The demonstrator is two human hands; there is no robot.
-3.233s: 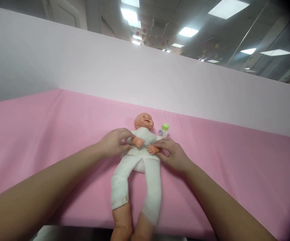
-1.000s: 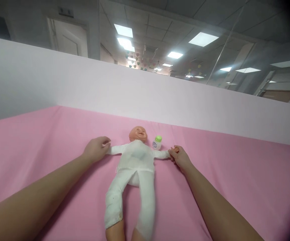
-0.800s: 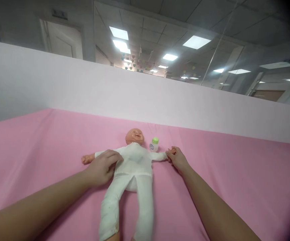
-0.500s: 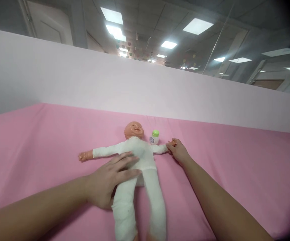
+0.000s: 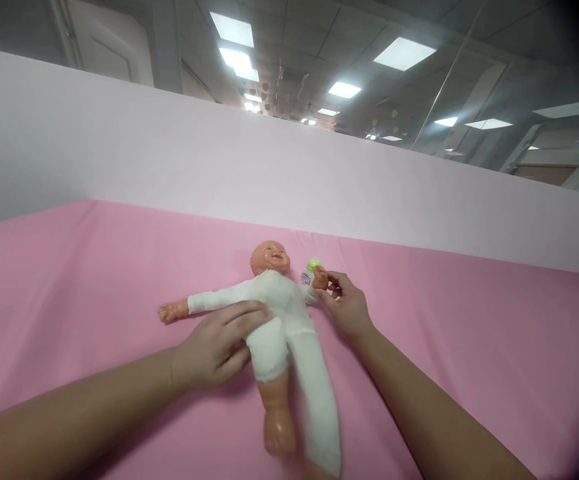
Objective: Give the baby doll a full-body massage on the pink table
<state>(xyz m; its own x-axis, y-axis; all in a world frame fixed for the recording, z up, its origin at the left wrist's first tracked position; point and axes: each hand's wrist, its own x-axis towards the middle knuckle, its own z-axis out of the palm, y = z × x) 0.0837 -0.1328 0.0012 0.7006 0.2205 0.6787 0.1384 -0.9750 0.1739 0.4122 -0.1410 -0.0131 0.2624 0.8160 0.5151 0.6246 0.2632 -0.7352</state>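
A baby doll (image 5: 284, 307) with a white cloth body lies on its back, its head toward the wall. My left hand (image 5: 227, 340) is wrapped round the doll's leg on the left, near the hip; that leg is bent and its foot is raised toward me. With fingers closed, my right hand (image 5: 347, 303) grips the doll's arm on the right at the wrist, and the small hand points up. Just behind that arm stands a small clear bottle (image 5: 314, 265) with a green cap, partly hidden by the doll's hand. The doll's other arm stretches out to the left.
Pink sheeting (image 5: 449, 320) covers the surface under the doll, with some creases. A low white wall (image 5: 219, 167) runs along the back, and above it glass panes (image 5: 349, 60) show ceiling lights and doors.
My left hand has gone from lying spread on the doll's hip to holding its leg, which is now bent up. My right hand has brought the doll's arm inward and up.
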